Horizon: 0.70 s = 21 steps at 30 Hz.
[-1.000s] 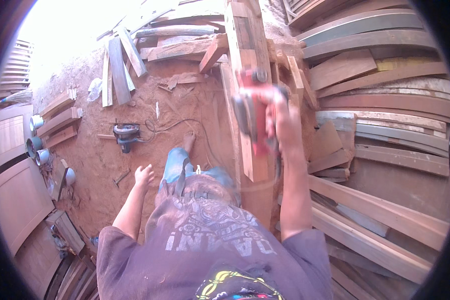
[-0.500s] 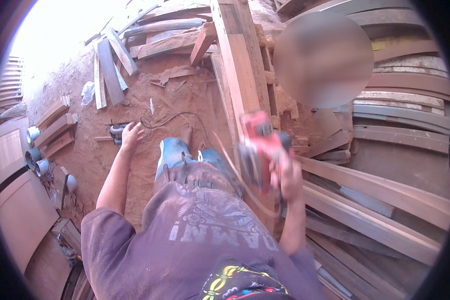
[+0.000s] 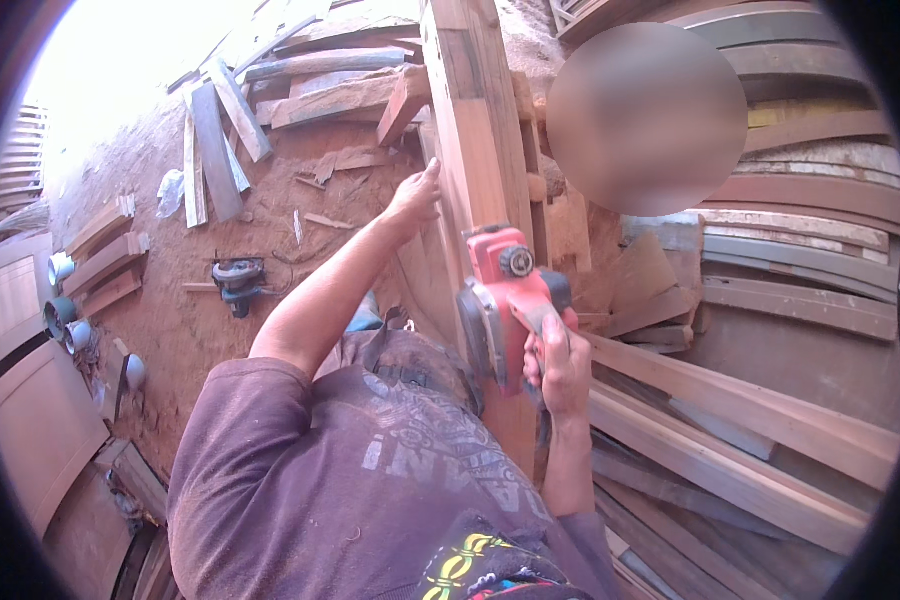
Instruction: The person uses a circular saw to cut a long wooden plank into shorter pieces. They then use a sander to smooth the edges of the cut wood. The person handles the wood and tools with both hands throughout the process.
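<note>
My right hand (image 3: 560,365) is wrapped round the rear handle of a red electric hand planer (image 3: 510,300). The planer is over the near part of a long wooden beam (image 3: 478,165), its black side turned left; whether its sole touches the wood I cannot tell. My left hand (image 3: 417,198) reaches forward to the beam's left edge, beyond the planer, holding nothing. Its fingers are partly stretched out, and contact with the wood is unclear.
On the dusty ground to the left lies a circular saw (image 3: 238,282). Loose boards (image 3: 220,145) are piled at the far left. Long planks (image 3: 730,440) lie to the right. Paint-pot-like containers (image 3: 62,315) stand by wooden panels (image 3: 45,430).
My left hand has swung from beside the circular saw up and right to the beam. The planer has turned slightly and shows sharper, still in my right hand.
</note>
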Tool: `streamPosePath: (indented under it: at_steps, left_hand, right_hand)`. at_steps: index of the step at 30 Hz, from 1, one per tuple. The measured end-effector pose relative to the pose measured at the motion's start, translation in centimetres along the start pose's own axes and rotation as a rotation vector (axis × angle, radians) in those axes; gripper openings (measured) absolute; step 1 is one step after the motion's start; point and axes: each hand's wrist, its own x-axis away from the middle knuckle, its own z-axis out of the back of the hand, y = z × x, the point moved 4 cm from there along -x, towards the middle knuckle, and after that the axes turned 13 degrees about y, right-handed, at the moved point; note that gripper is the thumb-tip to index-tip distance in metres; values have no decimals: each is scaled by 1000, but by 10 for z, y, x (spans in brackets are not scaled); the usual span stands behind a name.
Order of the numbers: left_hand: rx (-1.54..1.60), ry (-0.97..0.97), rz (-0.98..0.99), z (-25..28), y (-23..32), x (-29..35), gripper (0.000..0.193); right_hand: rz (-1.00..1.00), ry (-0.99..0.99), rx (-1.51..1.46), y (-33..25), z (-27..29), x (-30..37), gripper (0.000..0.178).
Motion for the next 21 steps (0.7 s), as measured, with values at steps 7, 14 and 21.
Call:
streamPosePath:
  at_steps: [7, 14, 21]
  left_hand:
    - [127, -204, 65, -25, -12, -11, 58]
    - [-63, -225, 154, -15, 8, 5, 96]
    - [-109, -208, 72, -12, 15, -1, 94]
  right_hand:
    - [57, -10, 27, -91, -84, -114, 52]
    - [268, -100, 45, -220, -206, -275, 54]
    - [196, -166, 21, -232, -212, -293, 50]
